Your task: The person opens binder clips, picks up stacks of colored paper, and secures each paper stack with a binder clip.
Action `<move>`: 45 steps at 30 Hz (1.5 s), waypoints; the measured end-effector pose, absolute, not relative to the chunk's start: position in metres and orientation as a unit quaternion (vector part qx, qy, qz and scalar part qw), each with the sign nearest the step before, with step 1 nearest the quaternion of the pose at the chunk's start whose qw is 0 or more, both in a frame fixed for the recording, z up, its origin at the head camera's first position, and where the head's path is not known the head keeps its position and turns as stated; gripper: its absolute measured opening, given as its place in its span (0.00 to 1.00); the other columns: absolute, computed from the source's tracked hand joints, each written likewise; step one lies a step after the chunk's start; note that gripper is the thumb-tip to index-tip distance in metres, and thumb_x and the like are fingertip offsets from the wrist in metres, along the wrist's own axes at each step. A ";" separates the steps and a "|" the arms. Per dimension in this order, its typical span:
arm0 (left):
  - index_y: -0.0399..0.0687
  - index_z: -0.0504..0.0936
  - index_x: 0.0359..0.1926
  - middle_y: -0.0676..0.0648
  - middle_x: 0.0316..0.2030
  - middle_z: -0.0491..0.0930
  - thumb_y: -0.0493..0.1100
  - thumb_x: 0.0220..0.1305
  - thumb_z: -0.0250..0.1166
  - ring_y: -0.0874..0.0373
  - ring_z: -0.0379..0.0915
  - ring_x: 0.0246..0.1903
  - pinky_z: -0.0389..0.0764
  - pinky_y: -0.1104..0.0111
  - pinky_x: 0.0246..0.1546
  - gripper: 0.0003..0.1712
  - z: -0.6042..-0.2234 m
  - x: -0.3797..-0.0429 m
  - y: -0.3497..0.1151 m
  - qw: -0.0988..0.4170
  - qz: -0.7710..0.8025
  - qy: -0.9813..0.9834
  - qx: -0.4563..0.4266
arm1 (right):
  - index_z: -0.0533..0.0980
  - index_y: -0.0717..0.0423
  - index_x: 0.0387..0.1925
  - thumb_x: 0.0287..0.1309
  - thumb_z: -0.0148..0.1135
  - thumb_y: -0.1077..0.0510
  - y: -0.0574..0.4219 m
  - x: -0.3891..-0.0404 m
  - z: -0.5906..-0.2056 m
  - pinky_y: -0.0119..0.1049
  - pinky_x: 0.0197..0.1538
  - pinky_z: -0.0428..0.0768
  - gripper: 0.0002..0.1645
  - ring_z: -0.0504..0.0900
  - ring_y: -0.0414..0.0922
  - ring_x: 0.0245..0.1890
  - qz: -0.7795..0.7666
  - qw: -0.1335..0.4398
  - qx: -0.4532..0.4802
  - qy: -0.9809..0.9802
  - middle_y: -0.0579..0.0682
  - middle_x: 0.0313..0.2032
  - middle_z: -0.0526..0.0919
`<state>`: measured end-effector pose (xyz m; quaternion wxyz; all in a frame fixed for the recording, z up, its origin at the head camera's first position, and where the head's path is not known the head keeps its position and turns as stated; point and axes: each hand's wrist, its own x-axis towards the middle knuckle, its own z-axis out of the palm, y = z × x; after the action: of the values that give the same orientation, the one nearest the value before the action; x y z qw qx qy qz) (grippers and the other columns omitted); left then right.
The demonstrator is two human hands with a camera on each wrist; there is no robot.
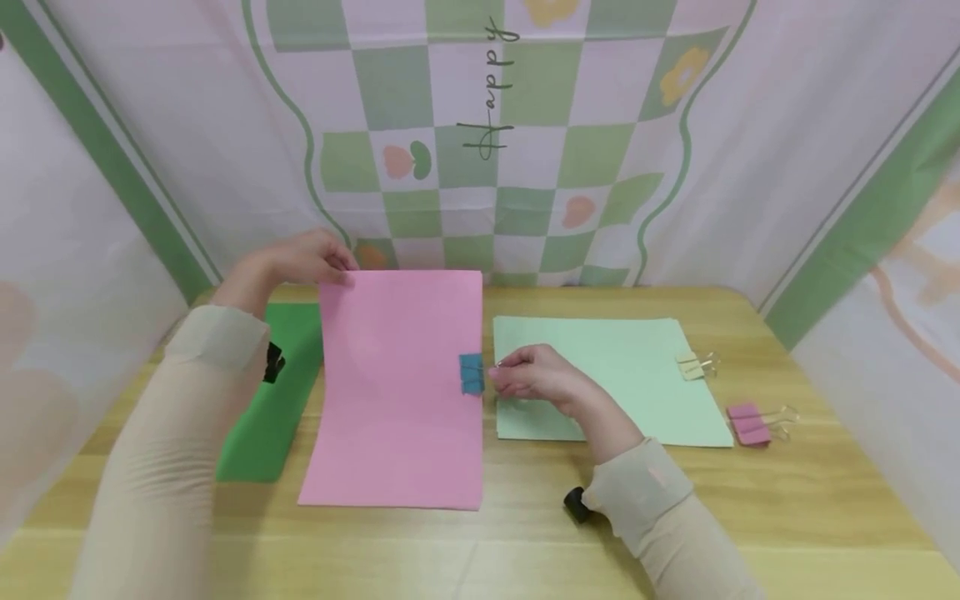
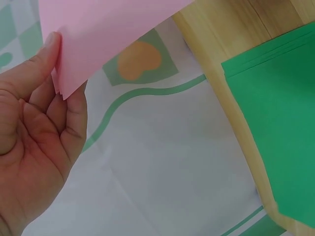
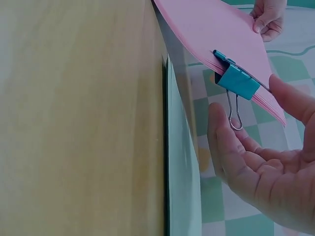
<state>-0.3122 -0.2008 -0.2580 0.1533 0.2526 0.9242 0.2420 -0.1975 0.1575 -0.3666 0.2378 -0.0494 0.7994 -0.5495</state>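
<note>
A stack of pink paper (image 1: 405,392) has its far end lifted off the table. My left hand (image 1: 311,254) pinches its far left corner, thumb on top and fingers underneath, as the left wrist view shows. A blue binder clip (image 3: 238,81) bites the stack's right edge, one wire handle lying along the top and the other hanging below. Around those handles is my right hand (image 3: 266,162), its thumb at the tip of the upper one and its fingers at the lower loop. In the head view the right fingertips sit just right of the clip.
Green paper (image 1: 273,417) with a black binder clip (image 1: 273,363) lies at left, partly behind my left sleeve. Mint paper (image 1: 600,358) at right carries a yellow binder clip (image 1: 691,366). A loose pink binder clip (image 1: 748,425) is beside it. A patterned curtain (image 1: 465,200) hangs behind the table.
</note>
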 end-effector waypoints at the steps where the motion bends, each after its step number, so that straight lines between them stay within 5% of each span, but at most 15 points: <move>1: 0.33 0.84 0.50 0.35 0.50 0.82 0.36 0.67 0.63 0.40 0.76 0.55 0.75 0.47 0.61 0.13 -0.258 -0.313 -0.200 0.151 0.240 0.925 0.253 | 0.70 0.72 0.58 0.66 0.62 0.51 0.158 -0.198 -0.365 0.48 0.63 0.79 0.30 0.85 0.53 0.50 -0.543 0.239 -0.049 0.804 0.65 0.51 0.83; 8: 0.34 0.84 0.48 0.36 0.49 0.83 0.34 0.67 0.62 0.40 0.75 0.56 0.75 0.47 0.62 0.12 -0.265 -0.316 -0.198 0.146 0.230 0.926 0.262 | 0.74 0.68 0.56 0.65 0.63 0.48 0.158 -0.202 -0.357 0.40 0.54 0.84 0.29 0.85 0.46 0.41 -0.506 0.259 -0.035 0.822 0.59 0.45 0.85; 31: 0.31 0.84 0.47 0.33 0.48 0.83 0.32 0.65 0.63 0.39 0.76 0.54 0.76 0.47 0.60 0.12 -0.292 -0.327 -0.190 0.135 0.210 0.930 0.268 | 0.79 0.68 0.45 0.66 0.61 0.46 0.145 -0.217 -0.358 0.35 0.38 0.86 0.25 0.84 0.44 0.26 -0.418 0.291 -0.053 0.859 0.53 0.26 0.83; 45: 0.28 0.83 0.46 0.29 0.50 0.82 0.30 0.66 0.61 0.34 0.76 0.54 0.77 0.46 0.59 0.11 -0.308 -0.330 -0.193 0.129 0.209 0.931 0.271 | 0.79 0.66 0.39 0.65 0.62 0.44 0.142 -0.220 -0.363 0.34 0.33 0.85 0.26 0.81 0.43 0.22 -0.409 0.286 -0.044 0.865 0.52 0.23 0.80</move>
<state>-0.3303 -0.1931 -0.3079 0.1290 0.2710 0.9307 0.2090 -0.2201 0.1417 -0.3627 0.2863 -0.0444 0.8655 -0.4087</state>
